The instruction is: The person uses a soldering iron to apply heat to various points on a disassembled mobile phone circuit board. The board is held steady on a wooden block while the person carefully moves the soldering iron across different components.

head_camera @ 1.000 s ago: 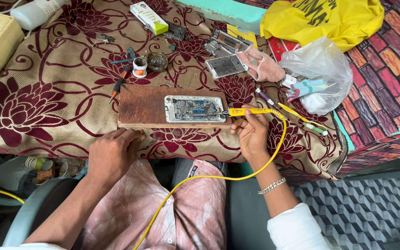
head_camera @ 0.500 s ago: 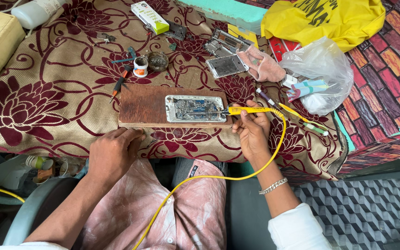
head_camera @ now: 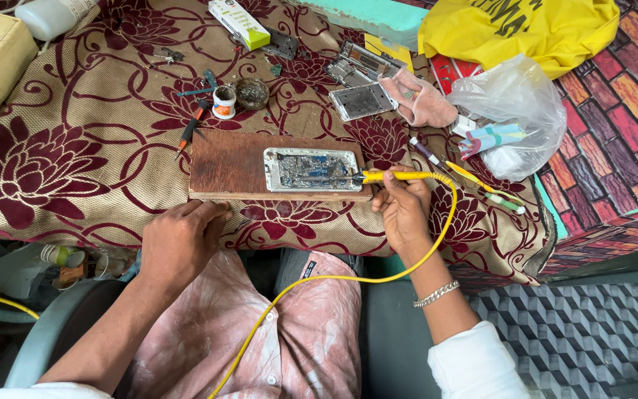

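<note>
I am pinching 1 yellow iron [head_camera: 396, 176] in my right hand [head_camera: 402, 213], tip working into 1 opened phone [head_camera: 311, 169] lying on 1 board [head_camera: 230, 164]; my left hand [head_camera: 179, 240], loosely curled and empty, is bracing the table edge. Steady, brief contact seems wisest.

Matt wooden board [head_camera: 230, 162] on coarse woven floral cloth [head_camera: 75, 148]; bare metal phone frame [head_camera: 311, 169]; glossy yellow plastic iron [head_camera: 396, 176]; crinkled clear plastic bag [head_camera: 515, 103].
</note>
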